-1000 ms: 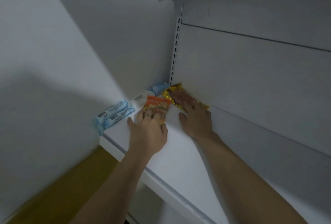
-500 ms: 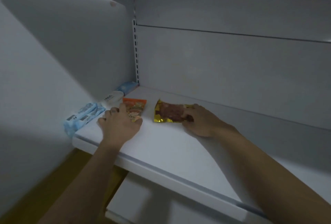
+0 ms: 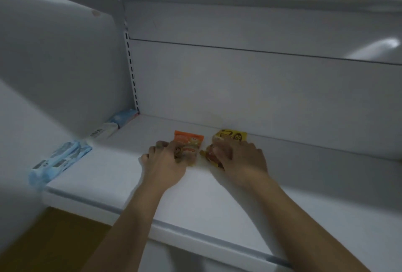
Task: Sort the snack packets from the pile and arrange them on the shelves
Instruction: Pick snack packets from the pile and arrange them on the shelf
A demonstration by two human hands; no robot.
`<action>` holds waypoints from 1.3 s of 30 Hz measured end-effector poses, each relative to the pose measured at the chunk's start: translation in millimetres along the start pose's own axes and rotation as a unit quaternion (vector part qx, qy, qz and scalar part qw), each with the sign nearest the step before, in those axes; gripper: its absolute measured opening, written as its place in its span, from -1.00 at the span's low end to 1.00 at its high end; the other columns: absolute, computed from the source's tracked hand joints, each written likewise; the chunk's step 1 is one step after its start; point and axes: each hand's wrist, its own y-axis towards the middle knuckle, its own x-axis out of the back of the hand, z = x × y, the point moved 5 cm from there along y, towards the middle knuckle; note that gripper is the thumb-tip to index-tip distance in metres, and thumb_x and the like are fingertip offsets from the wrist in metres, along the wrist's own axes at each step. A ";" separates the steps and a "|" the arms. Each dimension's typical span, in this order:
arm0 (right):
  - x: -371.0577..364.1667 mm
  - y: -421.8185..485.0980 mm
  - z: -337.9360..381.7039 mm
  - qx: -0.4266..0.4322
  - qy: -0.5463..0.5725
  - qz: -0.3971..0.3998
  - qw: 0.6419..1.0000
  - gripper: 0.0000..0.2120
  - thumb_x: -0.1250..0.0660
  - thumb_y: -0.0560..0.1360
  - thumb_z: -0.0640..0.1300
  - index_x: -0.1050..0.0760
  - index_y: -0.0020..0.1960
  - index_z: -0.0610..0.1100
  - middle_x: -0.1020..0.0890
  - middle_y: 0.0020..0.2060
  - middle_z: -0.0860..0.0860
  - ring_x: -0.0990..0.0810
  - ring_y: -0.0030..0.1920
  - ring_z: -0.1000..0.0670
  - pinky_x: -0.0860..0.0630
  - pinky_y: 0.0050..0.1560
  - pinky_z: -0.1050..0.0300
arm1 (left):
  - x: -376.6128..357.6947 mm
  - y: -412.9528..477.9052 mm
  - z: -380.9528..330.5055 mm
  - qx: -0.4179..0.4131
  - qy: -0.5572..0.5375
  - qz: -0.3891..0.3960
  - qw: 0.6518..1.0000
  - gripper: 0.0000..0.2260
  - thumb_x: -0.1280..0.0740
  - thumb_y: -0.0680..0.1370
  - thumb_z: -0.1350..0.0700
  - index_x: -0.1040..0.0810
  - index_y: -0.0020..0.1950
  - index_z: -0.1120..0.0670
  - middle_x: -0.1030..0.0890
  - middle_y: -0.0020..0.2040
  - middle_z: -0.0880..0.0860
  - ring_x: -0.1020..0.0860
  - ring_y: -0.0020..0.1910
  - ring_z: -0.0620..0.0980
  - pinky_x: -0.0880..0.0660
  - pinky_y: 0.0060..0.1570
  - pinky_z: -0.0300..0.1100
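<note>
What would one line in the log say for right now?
left hand holds orange packet | right hand holds yellow packet | both on white shelf | blue packets at left edge

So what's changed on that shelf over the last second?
Both hands slid their packets rightward along the shelf: left hand holding the orange packet, right hand the gold packet, which turned end-on to the back wall. The blue packets at the left edge stayed put.
</note>
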 end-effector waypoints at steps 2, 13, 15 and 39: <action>-15.2 0.9 2.5 -0.004 -0.049 0.028 0.998 -0.50 0.02 0.58 0.31 -0.23 0.48 0.22 -0.46 0.34 -0.07 -0.40 0.27 -0.18 -0.24 0.27 -0.05 | -0.2 1.8 4.7 -0.004 -0.029 -0.014 0.999 -0.61 -0.21 0.60 -0.18 -0.46 0.36 -0.06 -0.49 0.30 0.10 -0.43 0.26 0.17 -0.28 0.19 0.01; -19.1 20.2 -22.8 -0.065 -0.005 0.062 0.996 -0.36 -0.31 0.42 0.34 -0.23 0.45 0.30 -0.49 0.34 -0.04 -0.42 0.31 -0.20 -0.22 0.30 -0.04 | 1.7 3.5 0.4 -0.016 -0.011 -0.037 0.999 -0.60 -0.32 0.57 -0.07 -0.41 0.40 -0.09 -0.55 0.15 0.14 -0.47 0.19 0.22 -0.30 0.12 -0.01; -18.6 20.6 -24.5 -0.081 0.000 0.069 0.994 -0.30 -0.33 0.39 0.36 -0.17 0.47 0.31 -0.47 0.33 -0.11 -0.40 0.32 -0.22 -0.21 0.32 -0.07 | 2.1 5.3 0.7 -0.007 -0.072 -0.020 0.997 -0.59 -0.40 0.52 0.02 -0.44 0.36 -0.05 -0.56 0.12 0.16 -0.53 0.13 0.23 -0.42 0.12 -0.02; 169.2 -185.8 -211.5 -0.132 0.421 -0.297 0.847 -0.76 -0.39 0.49 -0.32 -0.57 -0.02 0.02 -0.62 -0.10 0.10 -0.58 -0.05 0.11 -0.47 -0.15 0.41 | -38.3 -131.2 -308.2 -0.018 -0.613 0.137 0.778 -0.72 -0.49 0.37 0.44 -0.59 -0.04 0.15 -0.68 -0.13 0.10 -0.65 -0.19 0.01 -0.55 -0.29 -0.25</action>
